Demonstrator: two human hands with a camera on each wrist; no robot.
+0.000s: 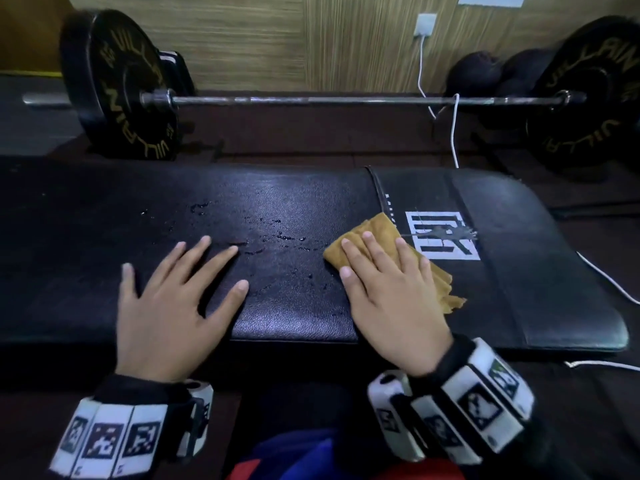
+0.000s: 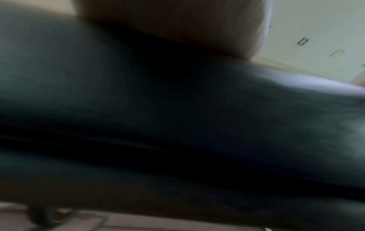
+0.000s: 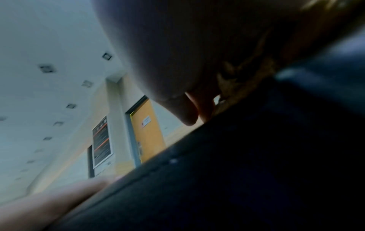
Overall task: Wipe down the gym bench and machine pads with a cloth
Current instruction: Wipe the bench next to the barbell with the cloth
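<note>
A black padded gym bench [image 1: 294, 317] runs across the head view, with wet droplets [image 1: 284, 237] scattered over its middle. My right hand [image 1: 384, 271] lies flat with straight fingers on a folded mustard-yellow cloth [image 1: 381, 233], pressing it to the pad beside a white logo [image 1: 443, 235]. My left hand [image 1: 180, 282] rests flat on the pad, fingers spread, holding nothing. The left wrist view is dark and blurred, filled by the bench pad [image 2: 177, 125]. In the right wrist view the cloth [image 3: 247, 78] shows under my palm against the pad [image 3: 237, 171].
A barbell [image 1: 311, 100] with black weight plates [image 1: 121, 88] lies on the floor behind the bench. A white cable [image 1: 454, 133] hangs from a wall socket and trails past the bench's right end. Dark balls [image 1: 478, 74] sit by the wall.
</note>
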